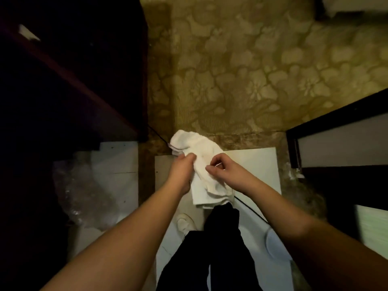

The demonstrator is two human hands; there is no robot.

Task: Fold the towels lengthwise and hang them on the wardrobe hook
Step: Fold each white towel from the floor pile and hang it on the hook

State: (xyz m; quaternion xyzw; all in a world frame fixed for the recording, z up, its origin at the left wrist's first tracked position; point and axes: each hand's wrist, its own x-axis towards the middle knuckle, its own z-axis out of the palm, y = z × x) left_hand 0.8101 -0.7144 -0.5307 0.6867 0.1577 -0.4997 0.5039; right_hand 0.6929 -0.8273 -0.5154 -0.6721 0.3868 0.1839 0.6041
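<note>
A white towel (pixel 201 164) hangs bunched in front of me at the middle of the view, folded into several layers whose edges show at its lower end. My left hand (pixel 182 173) grips its left side, fingers curled round the cloth. My right hand (pixel 220 169) pinches the towel's right edge near the top. The dark wardrobe (pixel 69 70) fills the left side. No hook is visible in the dark.
Floral patterned carpet (pixel 262 70) covers the floor ahead. White boards (pixel 258 164) lie on the floor below my hands, with crumpled clear plastic (pixel 84 194) at the left. A dark-framed panel (pixel 340 139) stands at the right. My black trousers (pixel 214 248) and white shoe (pixel 185 224) show below.
</note>
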